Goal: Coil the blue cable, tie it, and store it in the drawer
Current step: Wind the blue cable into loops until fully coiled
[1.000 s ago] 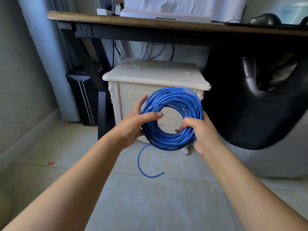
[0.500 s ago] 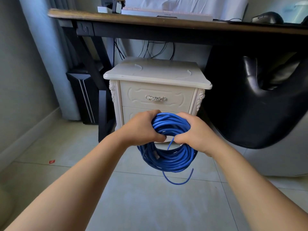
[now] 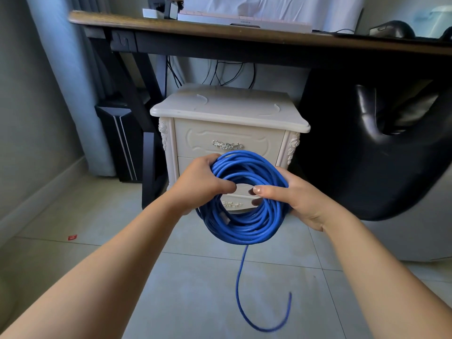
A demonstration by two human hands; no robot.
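Two bare hands hold a coiled blue cable off the floor, directly in front of a cream nightstand.

Left of the nightstand: a pale blue curtain, a small red scrap on the tiles, and a black tower case standing upright.

In front of the nightstand, left side: the left hand grips the left arc of the coil, its fingers curled round the bundled strands.

In front of the nightstand, centre: the cable forms a ring of many turns facing the camera. Its upper arc lies just below the silver handle of the closed top drawer. The lower front of the nightstand shows through the ring's opening. One loose end drops from the bottom of the ring and hooks to the right; whether it touches the floor cannot be told.

In front of the nightstand, right side: the right hand clasps the right arc, thumb laid across the front strands and fingers wrapped behind.

Above the nightstand: a wooden bench carrying a keyboard and a mouse.

Right of the nightstand: a black chair.
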